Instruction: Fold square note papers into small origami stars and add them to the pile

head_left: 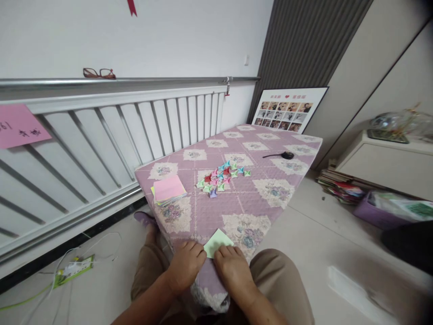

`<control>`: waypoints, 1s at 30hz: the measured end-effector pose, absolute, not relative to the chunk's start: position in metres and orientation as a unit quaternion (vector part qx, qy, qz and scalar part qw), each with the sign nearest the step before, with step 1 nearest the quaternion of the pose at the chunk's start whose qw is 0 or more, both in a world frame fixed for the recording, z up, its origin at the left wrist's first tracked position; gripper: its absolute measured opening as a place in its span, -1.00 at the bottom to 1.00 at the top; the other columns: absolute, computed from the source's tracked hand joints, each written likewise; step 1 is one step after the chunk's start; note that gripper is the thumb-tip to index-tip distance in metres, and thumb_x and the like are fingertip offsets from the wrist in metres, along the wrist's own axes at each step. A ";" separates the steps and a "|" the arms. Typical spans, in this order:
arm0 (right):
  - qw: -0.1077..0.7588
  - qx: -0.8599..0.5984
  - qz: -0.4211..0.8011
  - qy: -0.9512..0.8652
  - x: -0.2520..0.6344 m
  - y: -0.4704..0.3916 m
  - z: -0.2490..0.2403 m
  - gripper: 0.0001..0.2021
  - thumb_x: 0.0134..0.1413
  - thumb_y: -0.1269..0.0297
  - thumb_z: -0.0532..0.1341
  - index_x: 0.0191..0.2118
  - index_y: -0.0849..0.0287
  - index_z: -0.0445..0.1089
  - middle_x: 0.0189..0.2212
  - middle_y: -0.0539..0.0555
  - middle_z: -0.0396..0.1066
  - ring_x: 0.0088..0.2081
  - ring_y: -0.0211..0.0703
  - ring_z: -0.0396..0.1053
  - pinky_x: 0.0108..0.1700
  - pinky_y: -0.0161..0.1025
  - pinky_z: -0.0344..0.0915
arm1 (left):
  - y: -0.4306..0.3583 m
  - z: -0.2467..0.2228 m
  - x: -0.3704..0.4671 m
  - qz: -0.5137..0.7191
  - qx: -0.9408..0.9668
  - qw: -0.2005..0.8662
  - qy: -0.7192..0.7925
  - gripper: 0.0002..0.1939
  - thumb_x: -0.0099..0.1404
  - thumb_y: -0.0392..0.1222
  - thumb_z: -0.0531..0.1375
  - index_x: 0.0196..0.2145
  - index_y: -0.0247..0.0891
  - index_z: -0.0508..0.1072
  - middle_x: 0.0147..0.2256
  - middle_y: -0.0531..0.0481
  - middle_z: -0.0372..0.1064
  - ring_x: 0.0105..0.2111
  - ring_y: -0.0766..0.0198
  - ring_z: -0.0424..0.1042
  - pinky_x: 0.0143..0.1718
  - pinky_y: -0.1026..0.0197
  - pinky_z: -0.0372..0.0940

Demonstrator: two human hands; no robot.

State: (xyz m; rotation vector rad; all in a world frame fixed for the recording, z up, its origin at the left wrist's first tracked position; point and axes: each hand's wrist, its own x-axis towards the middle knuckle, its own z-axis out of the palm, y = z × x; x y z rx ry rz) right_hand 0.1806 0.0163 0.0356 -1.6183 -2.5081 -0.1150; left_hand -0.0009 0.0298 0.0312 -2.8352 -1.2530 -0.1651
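Note:
A light green sheet of paper [218, 240] lies at the near end of the table, one corner pointing away from me. My left hand [190, 262] is at its left corner, fingers curled together against the paper's edge. On its lower right edge rests my right hand [232, 266], with the fingers bent and pressed together on the paper. Farther up the cloth sit several small folded paper pieces [220, 176] in green, pink, red, blue and purple. A stack of coloured paper [169, 187] with a pink sheet on top lies at the left edge.
The purple quilted tablecloth [209, 216] covers the table. A black object with a thin handle [287, 155] lies toward its far right. A white radiator [152, 128] runs along the left. A photo board [289, 108] leans behind. A power strip [74, 271] is on the floor.

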 end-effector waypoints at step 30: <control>0.387 -0.558 0.397 -0.617 0.176 0.038 0.038 -0.91 0.03 0.25 0.09 -0.31 0.10 0.17 -0.59 -0.13 0.19 -0.53 -0.25 0.20 -0.44 -0.32 0.17 | 0.028 0.067 -0.025 -0.413 -0.727 -0.174 -0.521 -0.82 0.24 -0.22 0.08 -0.27 -0.22 0.46 -0.25 -0.07 0.44 -0.19 0.17 0.39 -0.11 0.11 0.29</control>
